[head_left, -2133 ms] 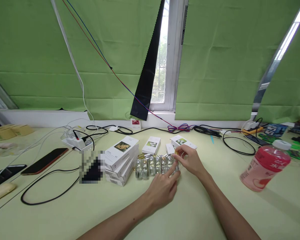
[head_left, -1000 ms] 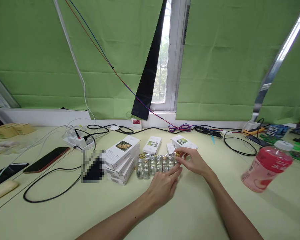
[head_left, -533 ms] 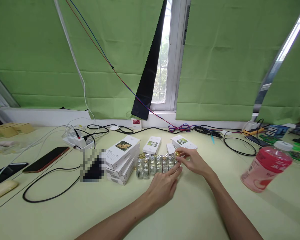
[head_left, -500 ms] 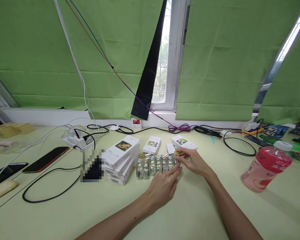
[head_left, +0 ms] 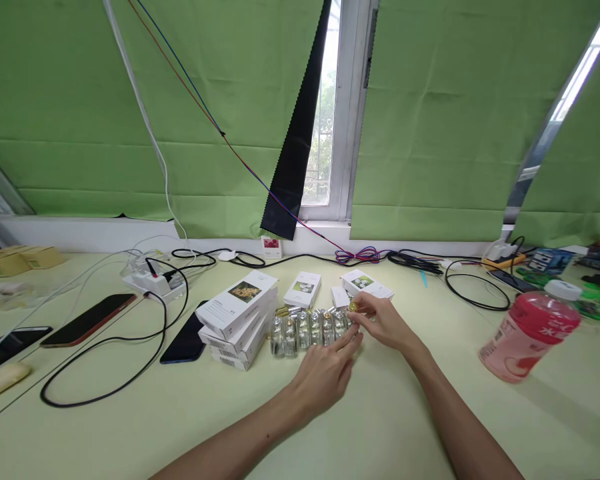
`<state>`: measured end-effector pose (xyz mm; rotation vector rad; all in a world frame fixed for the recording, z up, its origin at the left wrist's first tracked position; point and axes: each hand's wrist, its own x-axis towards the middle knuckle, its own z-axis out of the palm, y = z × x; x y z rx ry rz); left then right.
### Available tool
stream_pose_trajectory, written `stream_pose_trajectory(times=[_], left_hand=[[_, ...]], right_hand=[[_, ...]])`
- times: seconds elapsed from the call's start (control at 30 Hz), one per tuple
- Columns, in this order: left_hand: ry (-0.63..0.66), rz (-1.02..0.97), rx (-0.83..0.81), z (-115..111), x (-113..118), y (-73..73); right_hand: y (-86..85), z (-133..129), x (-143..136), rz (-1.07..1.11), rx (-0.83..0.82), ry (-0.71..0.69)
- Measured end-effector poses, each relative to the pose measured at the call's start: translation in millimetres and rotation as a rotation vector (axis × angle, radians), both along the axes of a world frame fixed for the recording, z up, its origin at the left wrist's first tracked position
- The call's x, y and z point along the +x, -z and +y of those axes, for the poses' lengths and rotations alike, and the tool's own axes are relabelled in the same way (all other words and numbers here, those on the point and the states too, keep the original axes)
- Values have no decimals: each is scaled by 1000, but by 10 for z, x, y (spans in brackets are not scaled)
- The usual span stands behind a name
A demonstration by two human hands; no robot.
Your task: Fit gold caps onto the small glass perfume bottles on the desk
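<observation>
Several small clear glass bottles [head_left: 303,331] stand side by side in a row on the table. My left hand [head_left: 325,370] reaches along the front of the row. Its fingers are stretched toward the right-end bottles and seem to rest against them; its thumb is hidden. At that end, my right hand [head_left: 379,319] is closed in a pinch on a small gold cap [head_left: 353,307] above the last bottle. The fingers cover whether the cap touches the bottle neck. Gold and silver caps [head_left: 283,311] lie behind the row.
Stacked white boxes [head_left: 237,303] stand left of the bottles. More white boxes [head_left: 303,291] lie behind. A dark phone [head_left: 185,339], a red-edged phone [head_left: 89,321], a looped black cable [head_left: 105,405] and a power strip [head_left: 155,283] are leftward. A pink drink bottle [head_left: 530,333] stands right.
Both hands stay almost in place at the right end of the row, the right still pinching the gold cap. The whole view has shifted very slightly.
</observation>
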<state>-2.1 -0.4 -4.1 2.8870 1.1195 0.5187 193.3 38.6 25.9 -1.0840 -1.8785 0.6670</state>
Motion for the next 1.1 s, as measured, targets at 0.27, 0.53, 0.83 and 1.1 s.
stream_pose_trajectory(times=[0.27, 0.53, 0.83, 1.1], left_hand=[[-6, 10, 19, -4, 0, 6], [-3, 2, 9, -4, 3, 1], [-5, 2, 2, -2, 3, 15], [-10, 27, 20, 1, 6, 21]], right_hand=[[40, 29, -1, 50, -28, 5], [-7, -1, 36, -18, -42, -7], [-24, 0, 6, -44, 8, -15], [14, 25, -14, -64, 36, 26]])
